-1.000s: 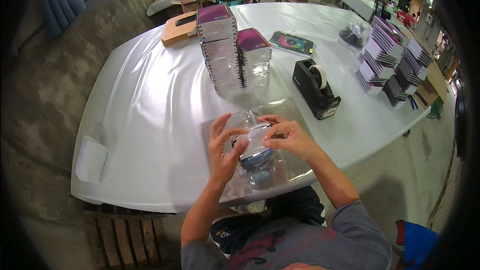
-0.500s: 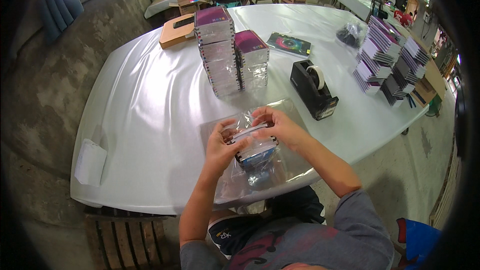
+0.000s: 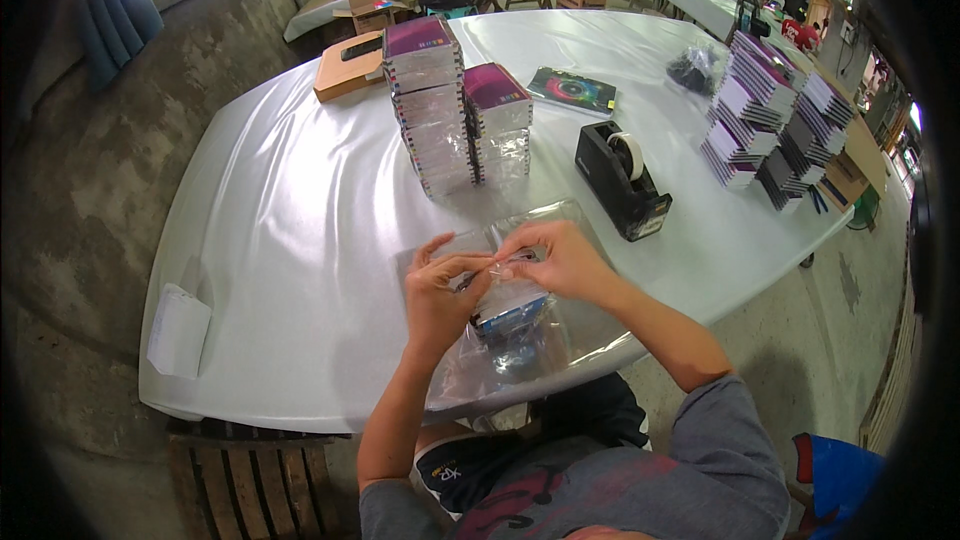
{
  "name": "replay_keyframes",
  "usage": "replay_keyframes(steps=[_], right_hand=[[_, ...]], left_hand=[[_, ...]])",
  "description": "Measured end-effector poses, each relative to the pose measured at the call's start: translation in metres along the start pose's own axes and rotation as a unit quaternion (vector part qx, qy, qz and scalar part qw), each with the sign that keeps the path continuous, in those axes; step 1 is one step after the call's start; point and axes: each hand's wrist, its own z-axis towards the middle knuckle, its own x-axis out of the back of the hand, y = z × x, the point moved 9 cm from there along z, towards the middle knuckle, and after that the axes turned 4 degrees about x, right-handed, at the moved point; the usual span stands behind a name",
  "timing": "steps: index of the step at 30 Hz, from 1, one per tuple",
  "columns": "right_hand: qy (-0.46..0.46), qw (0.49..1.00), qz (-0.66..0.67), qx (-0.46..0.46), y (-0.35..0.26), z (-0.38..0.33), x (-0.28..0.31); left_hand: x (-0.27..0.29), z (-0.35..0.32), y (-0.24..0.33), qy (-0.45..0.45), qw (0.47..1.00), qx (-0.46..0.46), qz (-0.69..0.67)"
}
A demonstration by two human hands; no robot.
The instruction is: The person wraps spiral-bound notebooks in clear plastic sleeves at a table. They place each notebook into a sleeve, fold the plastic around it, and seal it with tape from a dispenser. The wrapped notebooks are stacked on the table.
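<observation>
Though mostly covered in film, not yet smooth or free of the hands

While lying on clear sheets (image 3: 460, 378) at the near side of the table (image 3: 280, 340), held from above as a small pack (image 3: 514, 316), blue along the near face. Pinching film (image 3: 512, 292) at the top of the pack with the left hand (image 3: 440, 290), with thumb and forefinger drawn narrowly together and the outer fingers lifted. Pinching likewise with the right hand (image 3: 560, 258), close enough to meet or nearly meet the left at the fingertips. Cannot tell whether gripping a bit of tape as well, being so small and glossy there.

Done, to judge by the shine: wrapped and piled just beyond the hands in a tall stack (image 3: 428, 110) and, beside it, a shorter stack (image 3: 500, 120). Partly done: covered on top in the hands, but creased and loose at the near side. Remaining, apparently: closing up this one, then perhaps dealing with the fanned notebooks (image 3: 745, 110) at the right of the table, seemingly without film, though too far off to be sure. Standing near the right hand, untouched: a black tape dispenser (image 3: 622, 180), loaded with a pale roll.
</observation>
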Motion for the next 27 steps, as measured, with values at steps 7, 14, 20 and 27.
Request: replay_keyframes(steps=[7, 14, 20, 27], right_hand=[[0.047, 0.926, -0.347, 0.144, -0.053, -0.017, -0.006], [-0.025, 0.825, -0.537, 0.177, -0.076, -0.049, -0.031], [-0.056, 0.965, -0.255, 0.028, -0.043, -0.052, 0.043], [0.232, 0.883, -0.334, -0.235, 0.120, -0.095, 0.226]], left_hand=[[0.008, -0.013, 0.031, -0.077, 0.996, 0.004, 0.053], [-0.005, -0.035, 0.042, -0.093, 0.964, -0.089, 0.232], [-0.008, -0.050, 0.050, -0.038, 0.957, -0.134, 0.253], [-0.012, -0.051, 0.055, -0.020, 0.961, -0.129, 0.242]])
